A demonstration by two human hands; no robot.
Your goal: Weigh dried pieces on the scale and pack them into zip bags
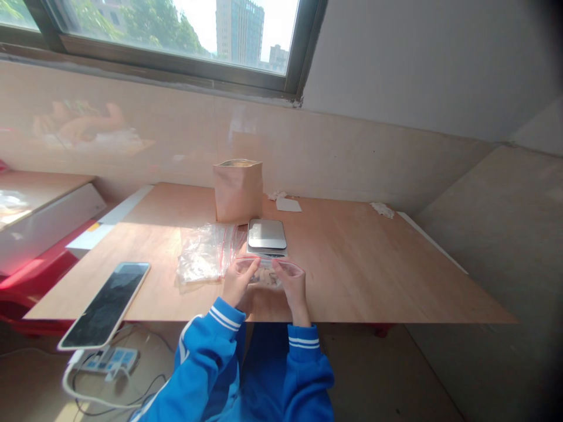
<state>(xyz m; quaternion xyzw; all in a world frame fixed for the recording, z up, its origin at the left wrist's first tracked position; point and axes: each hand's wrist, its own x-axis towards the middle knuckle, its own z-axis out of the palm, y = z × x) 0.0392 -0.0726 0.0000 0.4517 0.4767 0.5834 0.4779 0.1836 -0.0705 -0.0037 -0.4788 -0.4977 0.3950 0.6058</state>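
Observation:
Both of my hands hold a clear zip bag (267, 278) by its top edge, just in front of the scale. Small pale pieces lie inside it; what they are I cannot make out. My left hand (240, 280) pinches the left part of the rim, and my right hand (291, 282) pinches the right part. Right behind the bag sits a small digital scale (267, 234) with a bare metal plate. To the left of it lies a stack of flat clear zip bags (204, 255) with red seal lines. A brown paper bag (238, 192) stands upright with its top open behind the scale.
A phone (108, 305) lies at the table's (373, 269) front left, jutting past the edge above a power strip (108, 358) with cables. White paper (288, 204) and a crumpled tissue (382, 210) lie along the wall. A red chair (48, 269) stands at left.

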